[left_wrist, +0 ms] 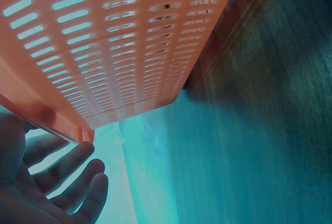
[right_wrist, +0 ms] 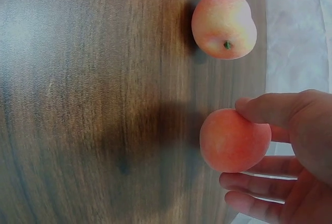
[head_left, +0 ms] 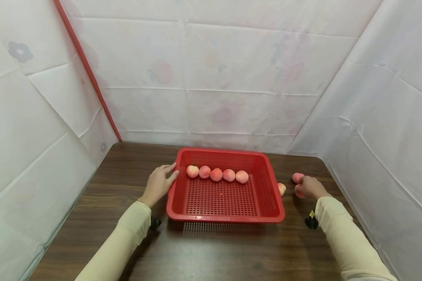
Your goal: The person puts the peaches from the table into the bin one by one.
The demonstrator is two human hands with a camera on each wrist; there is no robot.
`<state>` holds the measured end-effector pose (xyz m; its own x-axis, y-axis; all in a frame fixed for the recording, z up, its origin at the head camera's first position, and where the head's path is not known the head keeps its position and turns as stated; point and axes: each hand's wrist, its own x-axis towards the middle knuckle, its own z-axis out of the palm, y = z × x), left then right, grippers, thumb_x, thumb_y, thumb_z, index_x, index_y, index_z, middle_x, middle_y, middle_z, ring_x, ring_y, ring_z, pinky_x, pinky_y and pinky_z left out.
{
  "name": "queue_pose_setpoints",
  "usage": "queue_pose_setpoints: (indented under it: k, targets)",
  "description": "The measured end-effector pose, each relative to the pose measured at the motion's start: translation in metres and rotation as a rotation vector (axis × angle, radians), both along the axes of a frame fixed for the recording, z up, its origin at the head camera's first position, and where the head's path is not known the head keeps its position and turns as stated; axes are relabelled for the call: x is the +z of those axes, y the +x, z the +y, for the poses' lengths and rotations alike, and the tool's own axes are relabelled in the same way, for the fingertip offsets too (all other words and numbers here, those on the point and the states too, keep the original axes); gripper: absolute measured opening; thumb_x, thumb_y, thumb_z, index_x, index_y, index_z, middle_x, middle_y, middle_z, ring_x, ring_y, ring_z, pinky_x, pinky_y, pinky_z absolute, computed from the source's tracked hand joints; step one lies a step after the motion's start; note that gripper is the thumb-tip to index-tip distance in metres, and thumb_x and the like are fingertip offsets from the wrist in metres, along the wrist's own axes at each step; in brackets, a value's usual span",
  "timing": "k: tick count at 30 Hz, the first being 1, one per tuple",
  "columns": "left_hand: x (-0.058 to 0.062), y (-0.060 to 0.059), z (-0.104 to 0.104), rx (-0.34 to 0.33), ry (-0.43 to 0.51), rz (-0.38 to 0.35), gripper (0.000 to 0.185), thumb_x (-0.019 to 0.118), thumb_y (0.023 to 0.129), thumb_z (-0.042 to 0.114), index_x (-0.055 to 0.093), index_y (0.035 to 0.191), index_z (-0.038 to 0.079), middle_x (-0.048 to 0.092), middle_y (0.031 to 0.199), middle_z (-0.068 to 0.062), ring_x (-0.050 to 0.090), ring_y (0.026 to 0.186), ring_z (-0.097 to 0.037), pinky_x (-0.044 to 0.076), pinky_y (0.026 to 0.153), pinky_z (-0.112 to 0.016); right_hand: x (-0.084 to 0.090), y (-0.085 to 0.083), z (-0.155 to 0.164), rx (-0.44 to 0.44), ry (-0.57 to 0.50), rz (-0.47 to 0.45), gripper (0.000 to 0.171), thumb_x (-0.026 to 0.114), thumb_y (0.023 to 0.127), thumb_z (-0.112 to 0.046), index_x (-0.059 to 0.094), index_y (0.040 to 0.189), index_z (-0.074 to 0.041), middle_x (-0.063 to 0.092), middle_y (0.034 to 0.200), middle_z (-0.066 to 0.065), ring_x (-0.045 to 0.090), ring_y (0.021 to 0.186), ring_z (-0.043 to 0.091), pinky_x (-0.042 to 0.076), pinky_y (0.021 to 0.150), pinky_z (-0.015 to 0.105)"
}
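Observation:
My left hand (head_left: 159,183) rests against the left rim of a red plastic basket (head_left: 221,218), its fingers fairly straight. In the left wrist view the fingertips touch the edge of the basket's slotted side (left_wrist: 119,53). Inside the basket, a row of several peaches lies toward the back, with a peach (head_left: 216,174) in the middle. To the right, my right hand (head_left: 313,188) holds a pinkish-red peach (right_wrist: 233,143) between thumb and fingers. Another pink peach (head_left: 297,178) is just beyond that hand. A yellowish peach (head_left: 281,189) sits beside the basket's right wall.
The brown wood-grain table (head_left: 232,253) carries everything. White patterned sheets stand as a back wall (head_left: 211,78), a left wall (head_left: 31,136) and a right wall (head_left: 390,117) around it. A red strip (head_left: 88,70) runs down the left corner.

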<state>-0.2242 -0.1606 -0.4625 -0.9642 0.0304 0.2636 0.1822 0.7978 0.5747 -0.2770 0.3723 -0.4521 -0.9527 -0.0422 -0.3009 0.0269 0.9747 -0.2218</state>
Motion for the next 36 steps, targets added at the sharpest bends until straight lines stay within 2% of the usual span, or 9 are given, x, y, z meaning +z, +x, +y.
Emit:
queue_pose_setpoints:
  k: [6,13,20,29,32,36]
  targets:
    - [0.000,0.000,-0.001,-0.001,-0.004,-0.002,0.044,0.059,0.097,0.028,0.058,0.135,0.006,0.063,0.126,-0.024,0.058,0.116,-0.042,0.044,0.099,-0.057,0.004,0.000,-0.001,0.002,-0.008,0.011,0.042,0.059,0.082,-0.019,0.062,0.112,0.010,0.065,0.110,0.029,0.063,0.094,0.038,0.050,0.084,0.051]
    - [0.000,0.000,0.000,-0.007,-0.004,0.000,0.044,0.060,0.096,0.027,0.059,0.134,0.005,0.063,0.126,-0.024,0.059,0.115,-0.042,0.045,0.098,-0.056,0.009,0.001,-0.005,0.018,-0.014,0.057,0.045,0.060,0.079,-0.018,0.062,0.114,0.009,0.066,0.106,0.026,0.062,0.087,0.033,0.051,0.080,0.048]
    - [0.001,-0.001,-0.001,-0.005,-0.002,-0.014,0.045,0.059,0.097,0.030,0.058,0.135,0.006,0.063,0.126,-0.024,0.058,0.116,-0.041,0.045,0.099,-0.056,0.016,0.002,-0.007,0.023,-0.013,0.055,0.050,0.059,0.082,-0.018,0.057,0.123,0.012,0.064,0.108,0.028,0.056,0.083,0.031,0.049,0.079,0.048]
    - [0.002,0.000,-0.002,-0.009,0.001,-0.021,0.046,0.059,0.097,0.030,0.057,0.136,0.006,0.062,0.128,-0.023,0.058,0.117,-0.041,0.044,0.099,-0.056,0.019,-0.005,-0.011,0.059,-0.027,0.177,0.039,0.057,0.086,-0.019,0.063,0.113,0.009,0.065,0.106,0.029,0.061,0.089,0.039,0.049,0.083,0.053]
    - [0.002,0.000,-0.001,-0.007,0.002,-0.018,0.046,0.059,0.097,0.031,0.058,0.135,0.006,0.063,0.127,-0.023,0.058,0.117,-0.041,0.045,0.099,-0.056,0.022,-0.007,-0.013,0.063,-0.045,0.196,0.038,0.059,0.087,-0.020,0.063,0.112,0.009,0.066,0.107,0.030,0.062,0.096,0.043,0.049,0.085,0.055]
    - [0.001,0.000,-0.002,-0.008,0.000,0.000,0.045,0.060,0.096,0.029,0.058,0.134,0.006,0.063,0.126,-0.024,0.058,0.116,-0.041,0.045,0.098,-0.056,0.026,-0.010,-0.015,0.080,-0.051,0.208,0.039,0.061,0.087,-0.021,0.063,0.111,0.009,0.066,0.104,0.028,0.062,0.095,0.042,0.048,0.084,0.054]
